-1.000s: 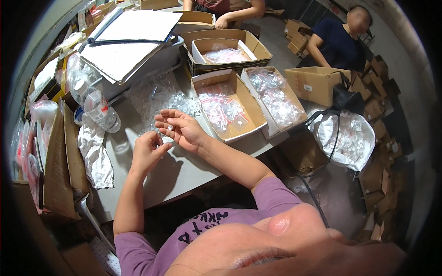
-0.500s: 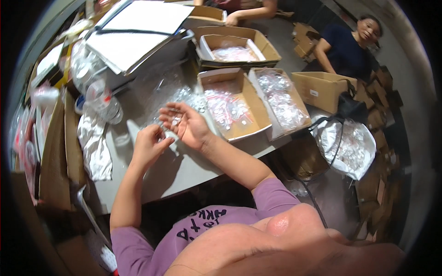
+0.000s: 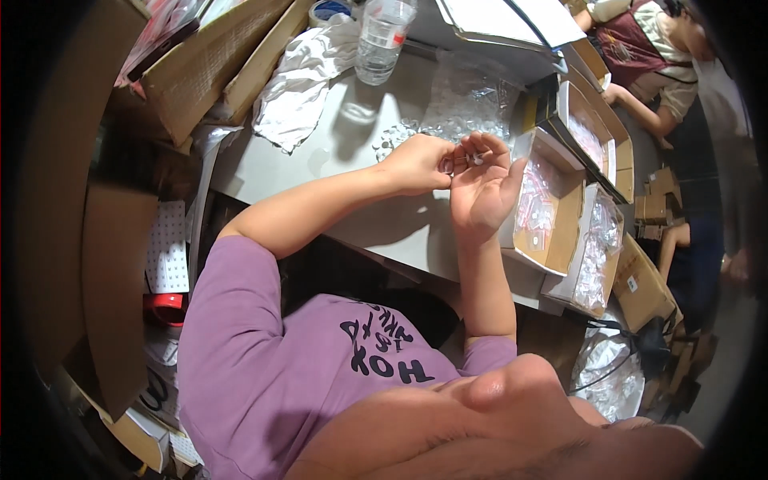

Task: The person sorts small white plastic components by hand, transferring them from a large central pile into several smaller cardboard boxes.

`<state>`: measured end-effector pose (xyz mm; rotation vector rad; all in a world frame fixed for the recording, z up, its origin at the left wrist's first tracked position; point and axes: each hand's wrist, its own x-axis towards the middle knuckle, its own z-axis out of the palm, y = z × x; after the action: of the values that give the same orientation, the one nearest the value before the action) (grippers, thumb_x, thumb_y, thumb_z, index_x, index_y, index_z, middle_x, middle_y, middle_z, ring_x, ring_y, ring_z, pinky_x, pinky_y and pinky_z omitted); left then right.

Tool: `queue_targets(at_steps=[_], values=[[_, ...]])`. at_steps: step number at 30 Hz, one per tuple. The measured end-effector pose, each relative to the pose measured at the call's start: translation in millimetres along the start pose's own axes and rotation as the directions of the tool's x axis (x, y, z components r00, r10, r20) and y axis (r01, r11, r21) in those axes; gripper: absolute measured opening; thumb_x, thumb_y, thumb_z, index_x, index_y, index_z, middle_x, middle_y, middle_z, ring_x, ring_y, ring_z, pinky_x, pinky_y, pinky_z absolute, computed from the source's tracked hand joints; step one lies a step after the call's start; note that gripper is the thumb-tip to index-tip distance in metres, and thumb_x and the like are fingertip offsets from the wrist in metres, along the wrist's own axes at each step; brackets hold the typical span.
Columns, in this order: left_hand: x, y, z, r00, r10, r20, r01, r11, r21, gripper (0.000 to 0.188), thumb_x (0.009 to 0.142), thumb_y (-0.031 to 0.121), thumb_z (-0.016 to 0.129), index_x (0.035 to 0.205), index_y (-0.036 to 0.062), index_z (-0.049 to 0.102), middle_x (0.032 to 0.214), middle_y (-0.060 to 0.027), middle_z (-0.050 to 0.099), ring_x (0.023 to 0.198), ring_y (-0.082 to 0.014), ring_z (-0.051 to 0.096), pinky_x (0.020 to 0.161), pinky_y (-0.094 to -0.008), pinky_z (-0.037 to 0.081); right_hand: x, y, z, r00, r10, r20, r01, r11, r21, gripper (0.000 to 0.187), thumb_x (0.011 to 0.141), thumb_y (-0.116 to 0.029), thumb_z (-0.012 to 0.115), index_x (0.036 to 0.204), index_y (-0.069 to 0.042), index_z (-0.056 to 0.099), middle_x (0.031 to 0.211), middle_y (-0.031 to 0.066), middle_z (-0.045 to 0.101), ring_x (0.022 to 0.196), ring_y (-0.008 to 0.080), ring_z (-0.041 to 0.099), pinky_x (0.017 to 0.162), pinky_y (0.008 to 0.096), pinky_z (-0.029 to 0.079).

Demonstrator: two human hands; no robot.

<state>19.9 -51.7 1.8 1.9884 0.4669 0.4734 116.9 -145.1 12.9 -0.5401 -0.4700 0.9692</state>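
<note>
Left hand [image 3: 420, 166]: curled; cannot tell its contents.
Right hand [image 3: 485, 194]: cupped, cradling small whitish pieces [image 3: 478, 159], outlines unclear.

Your purple shirt [image 3: 304, 352]: short sleeves [image 3: 232, 276], ending well behind your bare left hand [image 3: 420, 166] and bare right hand [image 3: 482, 198]; bold black lettering [image 3: 386, 364] across its front, likewise behind them

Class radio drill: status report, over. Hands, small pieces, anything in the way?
Left hand close beside right hand, grip unclear. Right palm up, cupped, small pale pieces in it. Cardboard box near, not between hands.
</note>
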Motion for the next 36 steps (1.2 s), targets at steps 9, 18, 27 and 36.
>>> queue_targets(at_steps=[9,18,27,36], values=[[-1.5,8.3,-0.2,0.996,-0.075,0.038,0.079,0.989,-0.124,0.015,0.069,0.001,0.064,0.084,-0.0031,0.062,0.074,-0.0099,0.064,0.068,-0.0144,0.060,0.064,-0.0291,0.048,-8.7,4.9,10.9,0.977,-0.129,0.170,0.179,0.930,-0.320,0.061,0.095,-0.051,0.027,0.116,0.003,0.050,0.116,0.0152,0.054,0.110,0.0227,0.049,0.099,0.0338,0.032],[1.5,-3.1,2.8,0.999,-0.032,0.031,0.039,0.968,-0.249,0.017,0.070,0.004,0.070,0.084,-0.0008,0.062,0.072,-0.0046,0.061,0.070,-0.0104,0.057,0.066,-0.0276,0.046,-9.5,1.7,14.2,0.949,-0.140,0.284,0.238,0.907,-0.348,0.063,0.094,-0.051,0.029,0.119,0.004,0.047,0.123,0.0179,0.049,0.116,0.0252,0.047,0.101,0.0355,0.032],[4.3,-13.0,-36.0,0.965,-0.124,-0.229,0.028,0.924,-0.381,0.033,0.075,0.028,0.077,0.068,0.0061,0.053,0.059,0.0044,0.049,0.055,-0.0006,0.040,0.046,-0.0184,0.030,4.4,-7.6,-17.4,0.994,0.009,0.108,0.107,-0.249,-0.963,0.017,0.081,-0.011,0.058,0.095,-0.003,0.062,0.096,0.0158,0.061,0.089,0.0306,0.059,0.078,0.0373,0.047],[11.9,-1.9,-33.9,0.977,-0.028,-0.209,-0.014,0.981,-0.195,0.034,0.073,0.029,0.075,0.066,0.0037,0.053,0.062,-0.0003,0.050,0.060,-0.0068,0.044,0.052,-0.0239,0.035,1.6,-2.8,-20.6,0.950,0.050,0.310,0.302,-0.418,-0.857,0.013,0.074,-0.010,0.061,0.086,-0.004,0.061,0.088,0.0147,0.060,0.084,0.0324,0.059,0.074,0.0421,0.048]])
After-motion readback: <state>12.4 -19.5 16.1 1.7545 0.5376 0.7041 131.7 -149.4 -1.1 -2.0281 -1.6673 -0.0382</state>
